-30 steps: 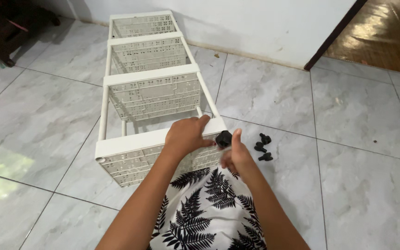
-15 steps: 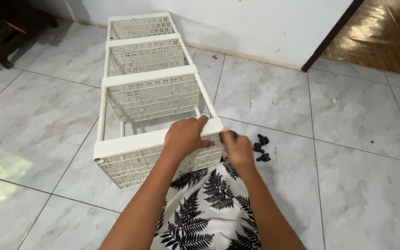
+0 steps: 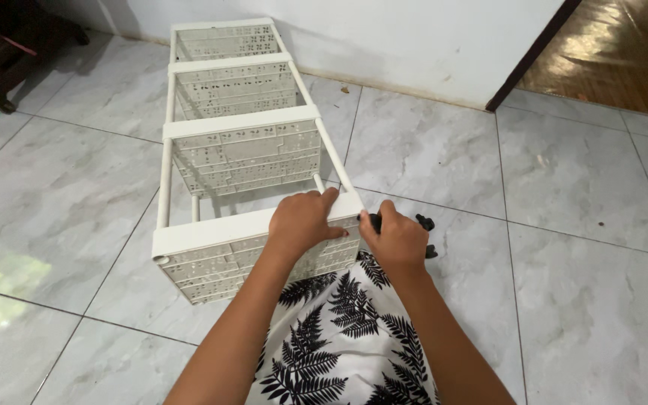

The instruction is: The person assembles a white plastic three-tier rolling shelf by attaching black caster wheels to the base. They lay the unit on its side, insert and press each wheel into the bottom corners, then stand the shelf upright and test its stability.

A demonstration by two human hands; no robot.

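Rack (image 3: pixel 241 142) lies on its side on the floor (image 3: pixel 579 195), left hand (image 3: pixel 303 221) gripping its end, right hand (image 3: pixel 397 241) closed around one caster (image 3: pixel 374 220) at the corner, spare casters (image 3: pixel 426 223) unfitted beside it.

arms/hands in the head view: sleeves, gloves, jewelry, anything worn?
Both forearms are bare to the frame edge, no sleeves in view. The left hand and right hand have no gloves, rings, watch or bracelets showing. Below them lies white cloth with a black fern-leaf print.

A grey marbled tile floor (image 3: pixel 579 180) carries a white perforated shelf rack (image 3: pixel 238 146) lying on its side, with small black caster wheels (image 3: pixel 425 223) just beside its near corner.
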